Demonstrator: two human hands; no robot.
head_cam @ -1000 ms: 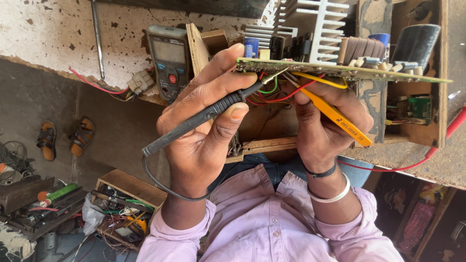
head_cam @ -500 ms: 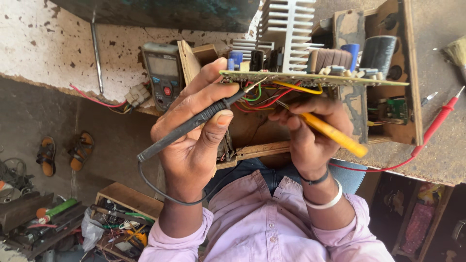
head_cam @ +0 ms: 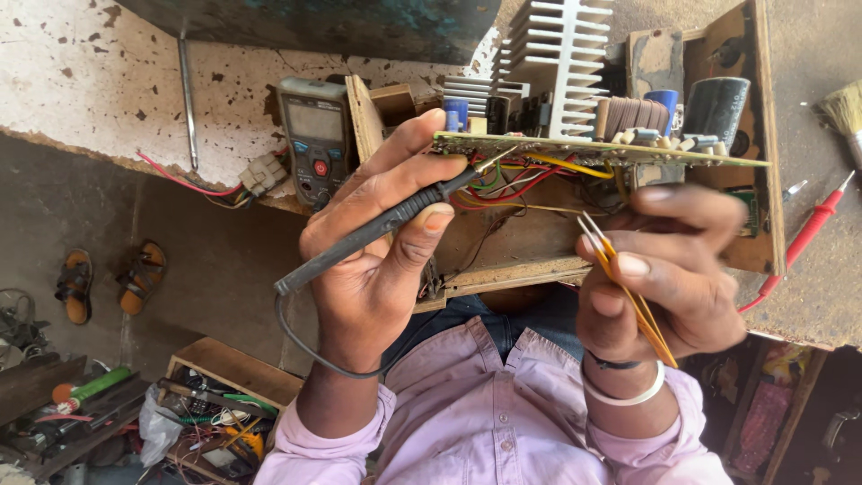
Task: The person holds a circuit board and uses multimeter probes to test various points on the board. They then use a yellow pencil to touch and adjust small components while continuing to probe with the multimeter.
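Note:
My left hand (head_cam: 373, 260) grips a black soldering iron (head_cam: 377, 226) like a pen. Its tip rests against the underside of a green circuit board (head_cam: 611, 151), seen edge-on, among red and yellow wires. The fingertips of that hand touch the board's left end. My right hand (head_cam: 664, 278), with a white bangle on the wrist, pinches yellow tweezers (head_cam: 628, 287). The tweezer tips point up-left, a little below the board and apart from it. A finned metal heat sink (head_cam: 566, 54) and capacitors stand on the board's top side.
A grey multimeter (head_cam: 314, 139) leans on the speckled workbench (head_cam: 90, 81) to the left. A red probe (head_cam: 808, 229) and a brush (head_cam: 844, 112) lie at the right. A wooden frame (head_cam: 763, 135) surrounds the board. Sandals (head_cam: 108, 278) and a box of tools (head_cam: 224, 395) sit on the floor below.
My right hand has drawn back down from the board and turned the tweezers so the tips point up. The left hand keeps the iron's tip at the board.

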